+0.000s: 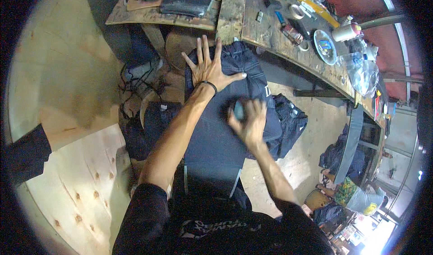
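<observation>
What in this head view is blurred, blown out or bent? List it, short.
Head view: the right hand is smeared by motion blur, so what it holds is unclear; the left hand, flat on the dark garment, is sharp; daylight blows out the lower right corner; the workbench edge curves with fisheye distortion; black vignette rings the frame.

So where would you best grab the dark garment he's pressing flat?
Probably the near hem of the dark garment, from the person's own side: it hangs free off the board's edge, while the left hand pins the far end and the right hand covers the middle.
</observation>
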